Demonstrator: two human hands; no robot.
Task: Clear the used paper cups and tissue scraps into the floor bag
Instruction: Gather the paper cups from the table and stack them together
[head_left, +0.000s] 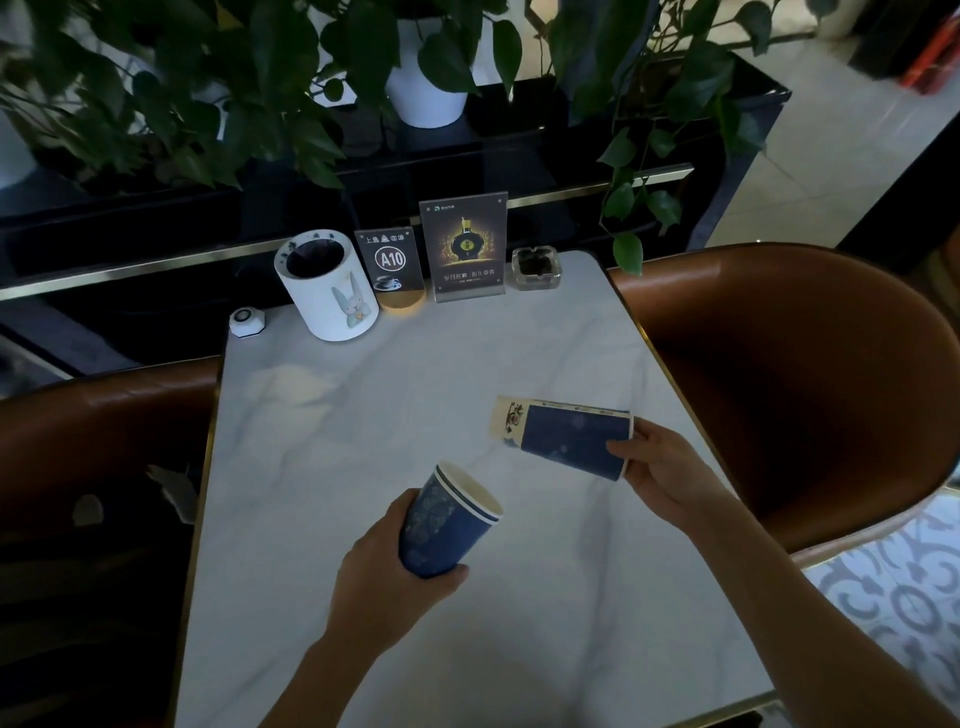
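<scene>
White marble-look table top (415, 395) with a thin brass edge, seen from above; both bare hands over its near half.

Left hand (382, 574): wrapped around the lower body of a dark blue paper cup with a white rim (447, 519). Cup tilted, mouth pointing up and to the right, pale inside showing. Thumb lies across the cup's base end, other fingers behind the wall. Cup is held clear above the table.

Right hand (660, 467): closed on the rim end of a second blue paper cup, lying sideways (571, 439). Thumb on the near wall, fingers behind. Base end points left toward the table centre, with a cream band carrying a small printed motif. Whether this cup touches the table surface cannot be told. The two cups are near each other, not touching.

Far edge of the table, left to right: small white octagonal call button (247, 321) at the corner; white cylindrical holder with a grey rabbit drawing (327, 288), dark inside; dark "A10" table number sign on a round wooden base (389, 265); clear acrylic stand with a dark bottle advert (464, 244); square glass ashtray (535, 267).

Brown leather tub chairs flank the table: right chair (779, 364), left chair (98, 431). Behind the table, a black ledge with green trailing plants (218, 88) and a white pot (423, 98).

No tissue scraps or floor bag can be made out.
</scene>
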